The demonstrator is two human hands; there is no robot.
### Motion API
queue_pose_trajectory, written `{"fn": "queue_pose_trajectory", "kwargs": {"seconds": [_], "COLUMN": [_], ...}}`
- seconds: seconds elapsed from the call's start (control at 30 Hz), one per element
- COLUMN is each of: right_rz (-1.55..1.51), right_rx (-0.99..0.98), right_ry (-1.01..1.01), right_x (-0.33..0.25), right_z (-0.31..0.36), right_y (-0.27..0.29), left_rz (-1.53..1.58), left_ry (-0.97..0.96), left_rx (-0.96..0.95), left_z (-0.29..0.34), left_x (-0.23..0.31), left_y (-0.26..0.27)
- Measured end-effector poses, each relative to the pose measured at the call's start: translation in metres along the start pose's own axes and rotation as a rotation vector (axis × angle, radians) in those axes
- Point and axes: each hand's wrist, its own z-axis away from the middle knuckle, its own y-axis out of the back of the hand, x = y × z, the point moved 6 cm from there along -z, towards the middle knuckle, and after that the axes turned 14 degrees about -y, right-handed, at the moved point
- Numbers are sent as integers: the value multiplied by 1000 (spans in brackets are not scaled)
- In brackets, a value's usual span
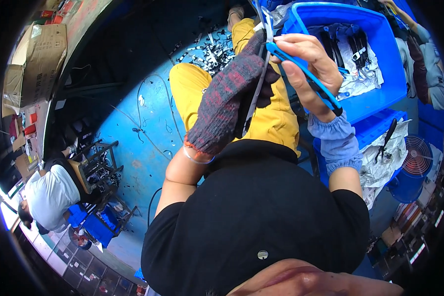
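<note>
My left hand (227, 98) wears a dark grey and red knitted glove and is closed around a long thin white strip (261, 64) that runs up between both hands. My right hand (306, 64), bare with a blue cloth sleeve cover on the forearm, grips blue-handled cutting pliers (306, 74) whose tip meets the strip near its upper end. Both hands are raised above my lap, over yellow trousers (192, 89).
A blue plastic crate (380, 59) holding dark parts on white paper stands at the right, a second crate (380, 133) with black pliers below it. Small cut pieces (212, 52) litter the blue floor. A person in white sits at the left. A small fan (417, 158) stands at the right.
</note>
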Motion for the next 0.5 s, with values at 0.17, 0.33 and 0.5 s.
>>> {"fn": "queue_pose_trajectory", "kwargs": {"seconds": [0.17, 0.33, 0.5], "right_rz": [104, 171, 141], "right_rx": [-82, -191, -219], "right_ry": [214, 192, 85], "right_x": [-10, -4, 2], "right_z": [-3, -6, -6], "right_y": [4, 10, 0], "left_rz": [-65, -545, -13], "left_ry": [22, -402, 17], "left_rx": [-32, -394, -97], "left_z": [3, -3, -4], "left_x": [-4, 13, -7], "left_y": [12, 6, 15]}}
